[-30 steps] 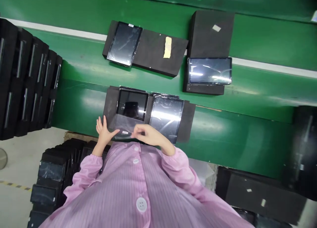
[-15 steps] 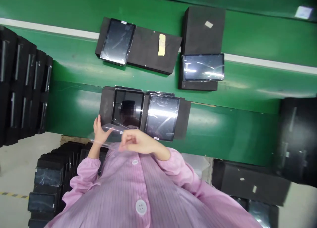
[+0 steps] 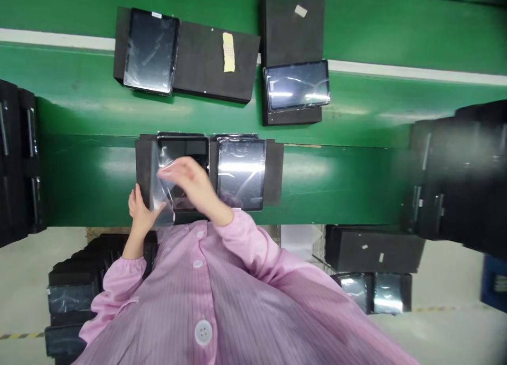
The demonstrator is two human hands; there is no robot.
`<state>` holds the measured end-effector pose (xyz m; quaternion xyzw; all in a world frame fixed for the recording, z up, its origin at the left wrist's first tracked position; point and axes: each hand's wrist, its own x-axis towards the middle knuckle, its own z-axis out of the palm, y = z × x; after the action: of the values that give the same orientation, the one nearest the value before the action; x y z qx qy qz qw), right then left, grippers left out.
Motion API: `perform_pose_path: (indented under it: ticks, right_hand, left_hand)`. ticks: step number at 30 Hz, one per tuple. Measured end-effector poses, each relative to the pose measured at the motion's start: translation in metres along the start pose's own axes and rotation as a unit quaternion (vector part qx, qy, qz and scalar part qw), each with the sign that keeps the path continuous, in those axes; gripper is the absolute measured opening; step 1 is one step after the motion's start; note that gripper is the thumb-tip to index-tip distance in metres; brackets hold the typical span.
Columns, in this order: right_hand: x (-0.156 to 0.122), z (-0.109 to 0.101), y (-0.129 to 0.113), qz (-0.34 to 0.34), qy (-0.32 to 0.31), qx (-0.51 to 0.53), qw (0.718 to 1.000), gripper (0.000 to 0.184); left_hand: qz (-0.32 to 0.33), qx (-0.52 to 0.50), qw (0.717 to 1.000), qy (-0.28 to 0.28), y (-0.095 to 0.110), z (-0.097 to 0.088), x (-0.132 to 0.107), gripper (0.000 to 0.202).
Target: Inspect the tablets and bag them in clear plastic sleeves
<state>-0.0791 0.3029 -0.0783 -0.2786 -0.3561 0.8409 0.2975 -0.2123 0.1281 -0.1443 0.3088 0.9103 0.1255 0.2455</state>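
Note:
My left hand [image 3: 140, 212] pinches the lower edge of a clear plastic film [image 3: 162, 185], which stands up over the left side of a dark tablet [image 3: 184, 152]. My right hand [image 3: 192, 184] is blurred by motion, with its fingertips at the film's upper part. The hand and film hide much of that tablet's screen. A second tablet [image 3: 241, 174], glossy under its own film, lies to the right of the first. Both tablets rest on a black foam pad [image 3: 275, 167].
A green conveyor belt [image 3: 336, 169] carries two more tablets on black foam pads [image 3: 214, 64] further up, one pad bearing yellow tape. Stacks of black foam cases [image 3: 71, 296] stand at lower left, with others [image 3: 372, 249] at lower right. A pink smock covers my body below.
The film has lifted off the tablet and now stands more upright. My right hand has moved up over the tablets. The whole view has shifted, with the belt items sliding left and up.

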Motion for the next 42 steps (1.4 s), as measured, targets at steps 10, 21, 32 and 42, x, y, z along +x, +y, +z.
perform_pose_path:
  ticks: [10, 21, 32, 42]
  right_hand:
    - [0.010, -0.223, -0.053, -0.137, 0.265, -0.626, 0.721, 0.026]
    - [0.020, -0.228, -0.071, -0.099, 0.123, -0.747, 0.646, 0.031]
    - [0.000, -0.229, -0.059, -0.130, 0.131, -0.706, 0.684, 0.030]
    - [-0.079, -0.262, -0.040, -0.176, 0.295, -0.524, 0.780, 0.024]
  left_hand:
    - [0.118, 0.084, 0.988, 0.057, 0.063, 0.010, -0.011, 0.084]
    - [0.405, 0.110, 0.899, -0.125, 0.131, 0.077, -0.031, 0.064]
    - [0.514, 0.145, 0.835, -0.134, 0.123, 0.077, -0.031, 0.043]
    - [0.530, 0.062, 0.836, -0.131, 0.133, 0.074, -0.029, 0.022]
